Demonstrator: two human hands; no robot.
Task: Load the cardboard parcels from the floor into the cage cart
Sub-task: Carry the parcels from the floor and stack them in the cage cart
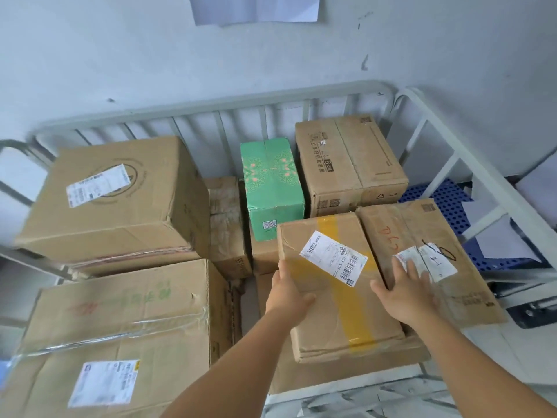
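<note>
The grey metal cage cart (211, 105) stands against the wall and holds several cardboard parcels. A flat parcel with a yellow tape stripe and a white label (337, 309) lies on top of others at the front right. My left hand (286, 294) grips its left edge, fingers wrapped over the side. My right hand (407, 291) lies flat with fingers spread across its right edge, reaching onto the neighbouring parcel with red writing (437, 224). That neighbour touches the taped parcel's right side.
Two large parcels fill the cart's left side, one at the back (114, 200) and one in front (120, 312). A green box (271, 179) and a brown box (349, 158) stand at the back. A blue perforated plastic item (446, 200) lies outside the right rail.
</note>
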